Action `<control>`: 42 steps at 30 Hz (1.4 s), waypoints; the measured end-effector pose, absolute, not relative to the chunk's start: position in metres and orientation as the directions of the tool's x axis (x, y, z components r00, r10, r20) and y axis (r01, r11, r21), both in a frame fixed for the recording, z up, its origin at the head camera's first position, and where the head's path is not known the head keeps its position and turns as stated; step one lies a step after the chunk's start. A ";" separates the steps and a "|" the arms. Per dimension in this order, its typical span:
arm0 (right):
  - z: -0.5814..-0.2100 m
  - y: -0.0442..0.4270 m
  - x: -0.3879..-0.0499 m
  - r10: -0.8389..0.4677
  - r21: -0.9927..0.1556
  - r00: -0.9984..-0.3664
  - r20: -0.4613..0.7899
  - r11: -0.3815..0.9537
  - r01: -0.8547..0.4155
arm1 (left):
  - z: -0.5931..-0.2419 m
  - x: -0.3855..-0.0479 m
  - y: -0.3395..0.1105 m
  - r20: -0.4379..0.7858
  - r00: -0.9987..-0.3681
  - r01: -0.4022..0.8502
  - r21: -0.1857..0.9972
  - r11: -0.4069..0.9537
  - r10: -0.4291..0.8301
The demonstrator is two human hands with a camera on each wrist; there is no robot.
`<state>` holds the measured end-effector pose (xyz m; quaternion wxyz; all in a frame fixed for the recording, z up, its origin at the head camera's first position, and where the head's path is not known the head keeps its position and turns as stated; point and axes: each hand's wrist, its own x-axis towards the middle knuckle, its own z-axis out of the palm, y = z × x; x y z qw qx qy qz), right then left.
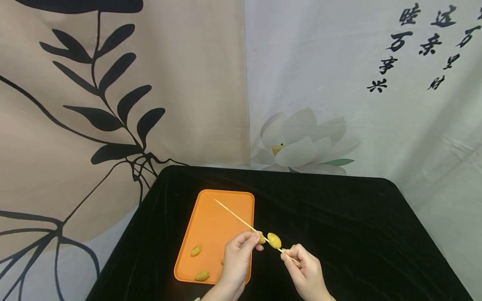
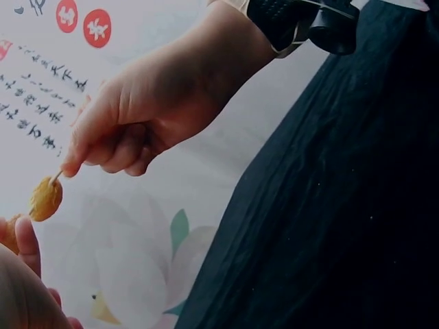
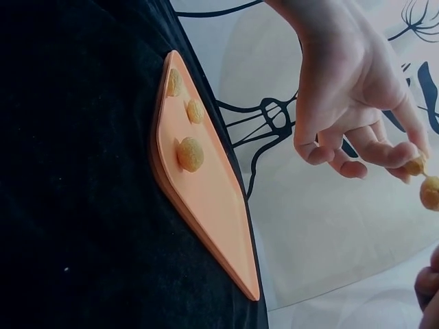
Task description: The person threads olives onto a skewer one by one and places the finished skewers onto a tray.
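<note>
A thin wooden skewer (image 1: pixel 234 215) slants across the tray's right edge, its tip up and to the left. My right hand (image 1: pixel 306 267) grips its lower end. Threaded on the stick is a golden-yellow, rough-skinned ball (image 1: pixel 274 240), just above the right fingers. My left hand (image 1: pixel 238 257) pinches a second yellow ball (image 1: pixel 262 238) on the skewer, partly hidden by the fingers. In the left wrist view the right hand (image 2: pixel 154 103) holds the stick beneath the first ball (image 2: pixel 46 199). The right wrist view shows the left hand's (image 3: pixel 357 103) fingertips on the second ball (image 3: pixel 415 165).
An orange rectangular tray (image 1: pixel 216 225) lies on the black-covered table (image 1: pixel 339 225). Loose yellow balls rest in it, one (image 1: pixel 196 251) left of the left hand and another (image 1: pixel 202 276) by the near edge. A printed curtain (image 1: pixel 203 83) hangs behind.
</note>
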<state>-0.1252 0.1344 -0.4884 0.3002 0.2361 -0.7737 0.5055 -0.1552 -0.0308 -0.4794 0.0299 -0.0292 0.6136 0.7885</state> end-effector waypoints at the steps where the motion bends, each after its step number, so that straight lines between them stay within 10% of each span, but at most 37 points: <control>1: -0.485 0.133 -0.124 -0.059 -0.643 -0.711 0.701 0.379 -0.666 | -0.480 -0.155 -0.031 -0.083 -0.996 -0.083 0.965 -0.247 0.012; 16: -0.514 0.143 -0.128 0.005 -0.685 -0.739 0.674 0.378 -0.622 | -0.480 -0.157 -0.033 -0.076 -0.996 -0.082 0.972 -0.221 0.038; 26: -0.514 0.188 -0.127 0.244 -0.906 -0.910 0.336 0.347 -0.241 | -0.502 -0.172 -0.092 -0.025 -0.973 0.026 0.976 0.215 0.229; 33: -0.517 0.226 -0.130 0.305 -0.984 -0.948 0.093 0.173 -0.041 | -0.531 -0.186 -0.135 0.067 -0.917 0.366 0.529 0.765 0.392; 42: -0.519 0.237 -0.129 0.276 -0.994 -0.956 -0.097 -0.073 0.080 | -0.540 -0.192 -0.135 0.036 -0.874 0.459 0.392 0.797 0.485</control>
